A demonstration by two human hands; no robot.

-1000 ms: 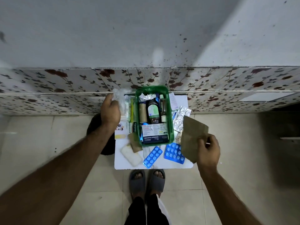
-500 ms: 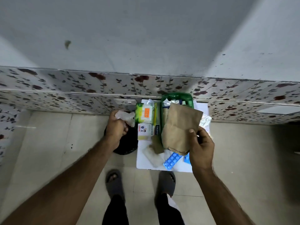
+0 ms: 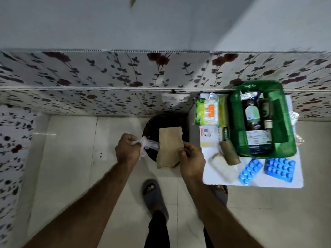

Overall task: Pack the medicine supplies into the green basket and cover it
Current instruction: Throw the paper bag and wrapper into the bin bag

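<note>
The green basket (image 3: pixel 286 140) stands on a small white table (image 3: pixel 220 178) at the right, holding bottles, a foil strip and a printed box. Two blue blister packs (image 3: pixel 249 171) (image 3: pixel 280 169) lie in front of it. A cotton-bud pack (image 3: pixel 208 111), small boxes, a brown roll (image 3: pixel 230 153) and a gauze pad (image 3: pixel 222 166) lie to its left. My left hand (image 3: pixel 128 149) grips crumpled clear plastic (image 3: pixel 149 144). My right hand (image 3: pixel 192 159) pinches a brown paper bag (image 3: pixel 169 147). Both hands hover over a dark round bin (image 3: pixel 166 120) left of the table.
A floral-tiled wall runs behind the table and bin, with a white socket (image 3: pixel 176 97) on it. Pale floor tiles spread to the left. My feet in grey slippers (image 3: pixel 154 194) stand below the hands, one partly under the table.
My view has swung left. Both hands moved away from the basket to above the dark bin, the right one carrying the paper bag off the basket, the left still holding the plastic.
</note>
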